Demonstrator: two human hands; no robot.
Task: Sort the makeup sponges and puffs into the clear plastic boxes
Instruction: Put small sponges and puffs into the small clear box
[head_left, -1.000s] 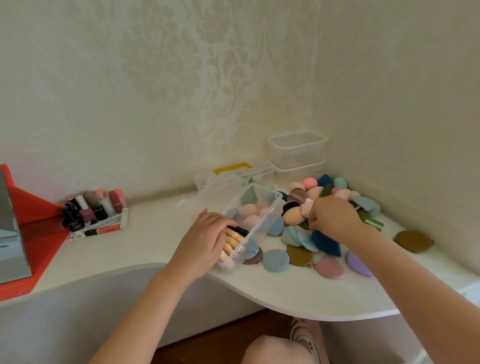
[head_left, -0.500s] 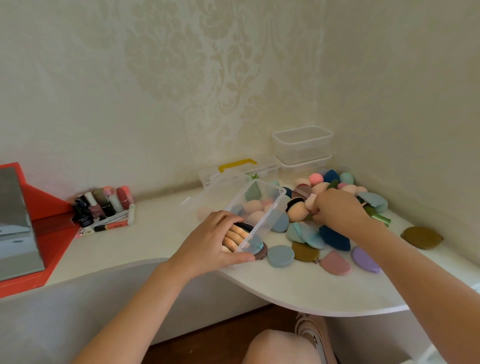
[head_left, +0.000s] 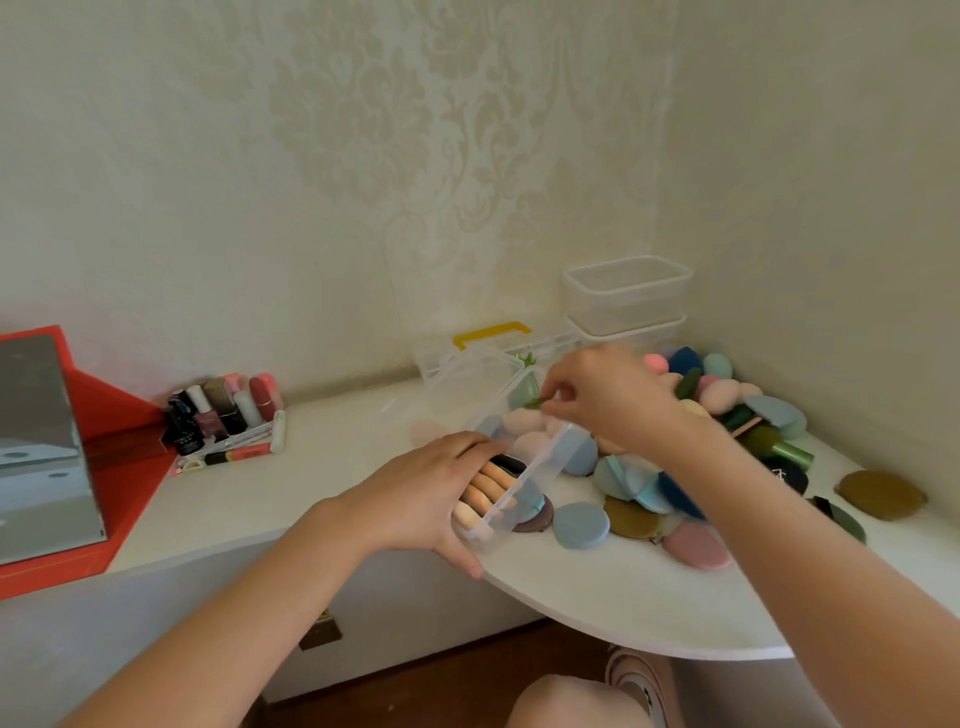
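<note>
Sponge (head_left: 535, 402) pinched w/ R hand (head_left: 608, 400) over clear box (head_left: 540, 467), box gripped w/ L hand (head_left: 415, 499) at tabletop (head_left: 597, 597) front edge; nxt prob. release inside.

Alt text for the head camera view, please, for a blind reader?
A person's left hand grips the near end of a clear plastic box holding makeup sponges, while the right hand pinches a small green item above it. More sponges and puffs lie piled to its right on a white table, with empty clear boxes stacked behind.
</note>
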